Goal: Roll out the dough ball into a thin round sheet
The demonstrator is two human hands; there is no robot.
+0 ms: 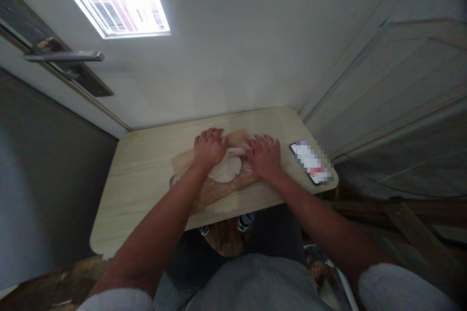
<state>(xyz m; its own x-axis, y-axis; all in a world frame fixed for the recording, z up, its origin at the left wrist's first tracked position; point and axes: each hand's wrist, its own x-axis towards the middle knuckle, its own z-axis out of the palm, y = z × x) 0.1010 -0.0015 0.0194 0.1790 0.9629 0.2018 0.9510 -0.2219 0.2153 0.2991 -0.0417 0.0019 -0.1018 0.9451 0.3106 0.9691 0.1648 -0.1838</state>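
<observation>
A pale rolling pin (237,151) lies across the far edge of a flattened, roughly round piece of dough (225,171). My left hand (210,146) grips its left end, fingers curled over the top and pointing away from me. On the other end is my right hand (264,155), closed over it with the thumb towards the middle. Only the pin's short middle part shows; both ends are hidden under my hands. Beneath the dough is a brown sheet (211,195), set at an angle and dusted with flour near its right side.
The light wooden table (134,175) stands against a white door with a metal handle (65,56) and a bright window (120,0). A phone (310,163) with a blurred screen lies at the table's right end. A dark round edge shows by the sheet's left side.
</observation>
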